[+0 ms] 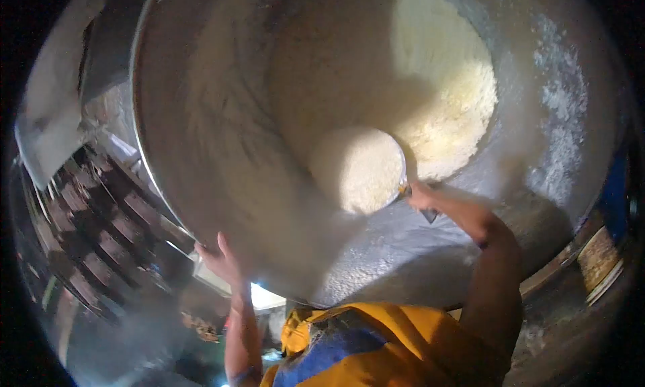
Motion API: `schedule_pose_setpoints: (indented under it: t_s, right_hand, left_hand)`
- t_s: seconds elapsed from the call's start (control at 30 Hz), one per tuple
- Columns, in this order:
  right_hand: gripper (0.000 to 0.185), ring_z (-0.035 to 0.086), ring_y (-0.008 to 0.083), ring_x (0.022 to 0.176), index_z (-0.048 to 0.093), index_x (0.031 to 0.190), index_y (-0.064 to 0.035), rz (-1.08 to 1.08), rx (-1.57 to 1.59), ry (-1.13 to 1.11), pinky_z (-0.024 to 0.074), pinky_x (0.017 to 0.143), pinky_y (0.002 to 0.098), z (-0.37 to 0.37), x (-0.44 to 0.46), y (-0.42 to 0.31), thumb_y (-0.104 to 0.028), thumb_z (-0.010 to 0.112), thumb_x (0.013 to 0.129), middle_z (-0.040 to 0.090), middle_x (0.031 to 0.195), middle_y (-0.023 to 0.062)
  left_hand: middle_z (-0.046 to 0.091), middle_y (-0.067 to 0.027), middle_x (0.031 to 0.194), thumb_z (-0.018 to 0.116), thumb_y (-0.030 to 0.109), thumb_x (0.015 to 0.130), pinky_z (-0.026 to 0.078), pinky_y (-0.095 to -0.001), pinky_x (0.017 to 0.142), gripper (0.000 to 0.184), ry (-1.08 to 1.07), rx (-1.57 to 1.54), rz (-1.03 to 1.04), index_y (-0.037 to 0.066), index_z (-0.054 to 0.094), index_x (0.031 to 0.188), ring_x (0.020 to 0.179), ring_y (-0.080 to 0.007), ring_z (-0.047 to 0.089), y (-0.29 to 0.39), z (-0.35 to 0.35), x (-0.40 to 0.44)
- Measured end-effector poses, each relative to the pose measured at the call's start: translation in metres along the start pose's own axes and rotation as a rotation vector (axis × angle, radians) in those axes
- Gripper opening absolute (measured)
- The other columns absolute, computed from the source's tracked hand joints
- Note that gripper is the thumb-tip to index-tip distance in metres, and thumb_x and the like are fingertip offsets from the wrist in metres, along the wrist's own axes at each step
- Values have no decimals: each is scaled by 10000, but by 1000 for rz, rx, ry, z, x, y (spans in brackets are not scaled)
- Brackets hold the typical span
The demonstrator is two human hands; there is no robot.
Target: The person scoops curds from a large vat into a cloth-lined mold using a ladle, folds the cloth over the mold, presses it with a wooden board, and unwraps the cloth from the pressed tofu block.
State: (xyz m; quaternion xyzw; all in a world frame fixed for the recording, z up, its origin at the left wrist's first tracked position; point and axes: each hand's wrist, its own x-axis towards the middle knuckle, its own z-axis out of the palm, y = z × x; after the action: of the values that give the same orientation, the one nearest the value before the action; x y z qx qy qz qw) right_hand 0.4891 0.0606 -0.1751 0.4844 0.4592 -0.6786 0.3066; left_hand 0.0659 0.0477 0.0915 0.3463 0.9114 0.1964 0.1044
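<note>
A huge round metal pan (222, 118) fills most of the head view, with pale, crumbly grain or meal (450, 111) heaped in its bottom. Over its near side, my right hand (422, 197) is closed round the dark handle of a round, pan-shaped scoop (403, 170). The scoop is full of the same pale stuff (369, 175). At the near left, my left hand (225, 263) is on the pan's rim, its thumb inside and its fingers over the outer edge. Those fingers are partly hidden.
White powder (563, 111) clings to the pan's right wall. Left of the pan lie stacked brown pieces, perhaps bricks or wood (101, 246), below a greyish sheet (57, 125). A tub-like container (600, 263) stands at the right. Smoke or steam hazes the lower left.
</note>
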Motion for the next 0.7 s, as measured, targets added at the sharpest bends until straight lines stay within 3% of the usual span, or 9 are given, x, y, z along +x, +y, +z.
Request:
schedule_pose_setpoints:
  t_s: [0.13, 0.2, 0.3, 0.33, 0.37, 0.43, 0.53, 0.7]
  right_hand:
    - [252, 644, 194, 616, 619, 956, 54, 118, -38, -97, 520, 559, 319, -12, -76, 4, -124, 608, 778, 671, 762, 151]
    - [246, 619, 171, 574, 609, 932, 56, 134, -30, -41, 504, 530, 319, 0, -101, 32, -125, 619, 766, 656, 705, 130]
    - [204, 588, 158, 552, 590, 860, 43, 94, -12, 61, 489, 507, 319, 0, -141, 45, -130, 636, 762, 614, 645, 95]
    - [186, 565, 149, 537, 557, 809, 32, -84, 18, 65, 482, 494, 320, -7, -158, 49, -123, 647, 759, 566, 613, 62]
    - [177, 558, 144, 533, 552, 816, 29, -5, 86, 13, 477, 487, 315, -18, -173, 50, -110, 647, 759, 561, 619, 58]
    - [147, 544, 124, 528, 543, 850, 21, 119, 190, 23, 466, 471, 298, -34, -202, 22, -76, 624, 774, 556, 641, 51]
    - [114, 535, 117, 523, 543, 844, 10, 105, 54, 141, 459, 463, 291, -63, -253, -50, -69, 605, 790, 544, 636, 36]
    - [124, 520, 113, 538, 522, 865, 6, 61, -248, 297, 447, 492, 317, -73, -305, -152, -70, 596, 802, 526, 642, 29]
  left_hand:
    - [566, -157, 1083, 618, 191, 882, 425, -359, 877, 400, -69, -165, -20, -41, 470, 1171, 994, -250, 543, 6, 17, 13]
    - [572, -157, 1081, 628, 205, 877, 433, -358, 866, 399, -86, -172, -36, -42, 483, 1154, 996, -250, 551, 5, 19, 5]
    - [571, -171, 1062, 643, 230, 853, 428, -359, 876, 417, -98, -137, -9, -24, 504, 1152, 994, -271, 562, -4, 35, -1]
    - [568, -172, 1065, 644, 239, 850, 427, -357, 879, 422, -91, -136, 3, -19, 508, 1154, 999, -273, 560, -3, 40, -3]
    - [563, -170, 1072, 639, 246, 851, 425, -356, 882, 424, -83, -150, 10, -16, 508, 1157, 1001, -274, 556, -4, 46, -5]
    - [554, -166, 1085, 631, 259, 853, 422, -354, 888, 429, -58, -176, 25, -9, 509, 1164, 1006, -277, 548, -8, 63, -8]
    - [538, -156, 1115, 613, 271, 869, 419, -355, 902, 426, -11, -577, -66, -9, 508, 1172, 1033, -270, 536, 1, 82, -12]
    - [532, -143, 1117, 632, 245, 862, 459, -351, 850, 413, 52, -964, -309, -12, 521, 1166, 959, -247, 573, -47, 96, -45]
